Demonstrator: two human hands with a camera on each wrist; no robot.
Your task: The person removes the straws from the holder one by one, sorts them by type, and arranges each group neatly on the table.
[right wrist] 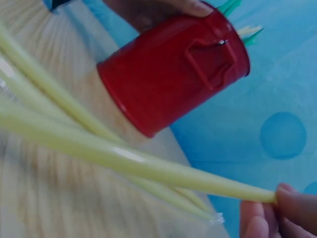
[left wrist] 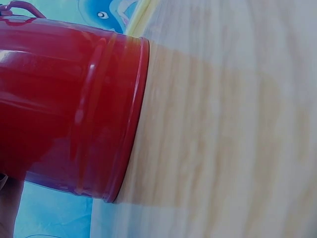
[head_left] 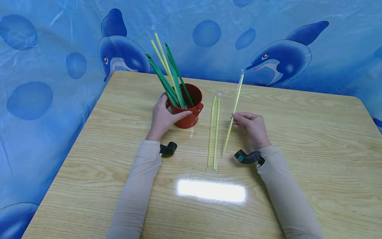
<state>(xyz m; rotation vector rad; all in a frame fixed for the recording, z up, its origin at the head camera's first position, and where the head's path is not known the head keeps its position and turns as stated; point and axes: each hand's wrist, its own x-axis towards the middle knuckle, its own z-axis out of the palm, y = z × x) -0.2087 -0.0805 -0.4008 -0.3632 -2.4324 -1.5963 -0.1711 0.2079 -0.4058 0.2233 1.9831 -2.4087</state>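
My left hand (head_left: pixel 163 117) grips the small red metal bucket (head_left: pixel 187 123) at its left side, thumb along the front rim. Several green-wrapped sticks (head_left: pixel 162 78) and yellow straws (head_left: pixel 161 53) in clear wrappers lean out of the bucket toward the upper left. Between thumb and fingers, my right hand (head_left: pixel 250 127) pinches a wrapped yellow straw (head_left: pixel 233 118), tilted to the upper right. Two more wrapped yellow straws (head_left: pixel 216 132) lie side by side on the table, between the bucket and that hand. In the left wrist view the bucket (left wrist: pixel 69 104) hides most of the hand.
The wooden table (head_left: pixel 313 159) carries a bright light reflection near its front middle. Behind it hangs a blue sheet (head_left: pixel 179 20) printed with dolphins. A black wrist camera (head_left: pixel 168 149) sits on the left wrist, another wrist camera (head_left: pixel 246 156) on the right.
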